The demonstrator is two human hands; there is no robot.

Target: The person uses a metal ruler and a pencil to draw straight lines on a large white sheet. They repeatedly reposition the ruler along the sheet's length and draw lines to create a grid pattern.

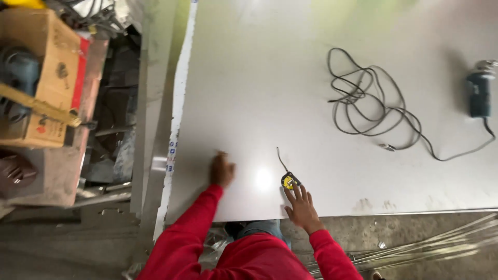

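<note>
hands in red sleeves reach onto a large pale metal sheet [311, 78] that fills most of the view. left hand [221, 169] rests on the sheet near its front edge, blurred, so i cannot tell whether its fingers are curled or flat, and nothing shows in it. right hand [300, 205] lies open and spread on the sheet, fingertips touching a small yellow and black tape measure [288, 181] just ahead of them; it is not closed around it. a short dark strap or length of tape [280, 158] runs from the tape measure away from the person. between the two hands sits a bright glare spot on bare sheet. well apart, farther right, a grey power cord [365, 101] lies in loose loops and trails to a blue angle grinder [479, 93] near the sheet's right side. left of the sheet, past its peeling white film edge [176, 119], stand a cardboard box [46, 78] with tools and dark clutter. thin metal rods [430, 246] lie on the concrete floor below the front edge.
</note>
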